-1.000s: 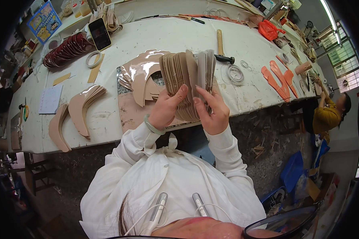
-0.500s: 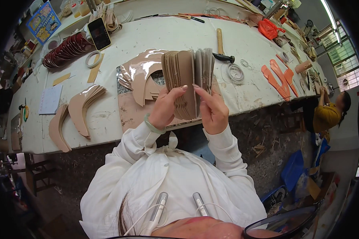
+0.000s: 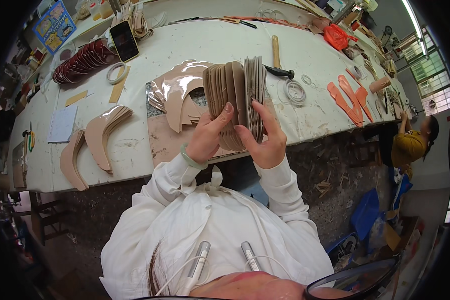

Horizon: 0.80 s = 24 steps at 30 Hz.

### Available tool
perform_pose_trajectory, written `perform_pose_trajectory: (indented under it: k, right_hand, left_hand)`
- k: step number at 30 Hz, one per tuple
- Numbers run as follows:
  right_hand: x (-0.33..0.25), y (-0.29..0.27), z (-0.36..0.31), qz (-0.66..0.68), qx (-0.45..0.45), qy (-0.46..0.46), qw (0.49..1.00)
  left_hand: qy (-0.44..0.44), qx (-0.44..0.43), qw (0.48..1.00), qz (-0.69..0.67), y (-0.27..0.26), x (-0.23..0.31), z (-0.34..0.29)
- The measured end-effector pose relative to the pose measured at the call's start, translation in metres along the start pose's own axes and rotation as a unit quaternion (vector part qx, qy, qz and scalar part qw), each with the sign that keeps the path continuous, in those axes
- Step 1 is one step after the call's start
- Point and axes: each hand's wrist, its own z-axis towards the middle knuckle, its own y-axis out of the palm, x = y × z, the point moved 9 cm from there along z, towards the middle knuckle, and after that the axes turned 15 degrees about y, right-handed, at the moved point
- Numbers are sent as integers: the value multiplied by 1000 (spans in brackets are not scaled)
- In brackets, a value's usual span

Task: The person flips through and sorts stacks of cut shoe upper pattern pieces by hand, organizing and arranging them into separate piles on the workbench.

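Note:
Between my hands, above the table's near edge, stands a thick stack of beige leather pieces (image 3: 220, 90), their edges fanned toward me. My left hand (image 3: 207, 132) grips its left part, thumb pressed against the pieces. The right part of the stack shows greyish edges (image 3: 255, 80). My right hand (image 3: 267, 137) is closed round that part, thumb low at the split and index finger higher on the edges. Behind the stack lie shiny curved beige leather pieces (image 3: 177, 82) on a stone slab (image 3: 157, 127). To the left are two piles of curved pieces (image 3: 102, 132) (image 3: 74, 162).
A hammer (image 3: 280, 71) and a coil of thin cord (image 3: 294, 92) lie right of the stack. Farther right are orange cut pieces (image 3: 345, 100). A phone (image 3: 124, 41), tape roll (image 3: 116, 73) and dark red roll (image 3: 87, 62) sit back left. A co-worker in yellow (image 3: 412, 145) is at the far right.
My right thumb has moved down to the split, and the index finger now lies on the greyish edges. A few beige pieces have shifted apart at the gap.

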Motion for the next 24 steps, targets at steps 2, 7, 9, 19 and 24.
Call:
perform_pose_trajectory:
  k: [2,7,9,19,24]
  right_hand:
    - [-1,-1,0,2,18,-44,999]
    - [7,4,-4,-43,-32,-27,998]
    - [9,8,-5,-58,-51,-13,997]
    - [2,3,-8,-58,15,-19,998]
    - [20,-3,-9,-40,18,7,999]
  left_hand:
    - [-14,3,1000,-10,-3,0,-1]
    - [-36,38,997,-55,-14,-11,0]
    - [-41,49,996,-68,-17,-14,0]
    - [-6,6,1000,-23,-3,-10,0]
    - [-31,24,998,-49,-5,-19,0]
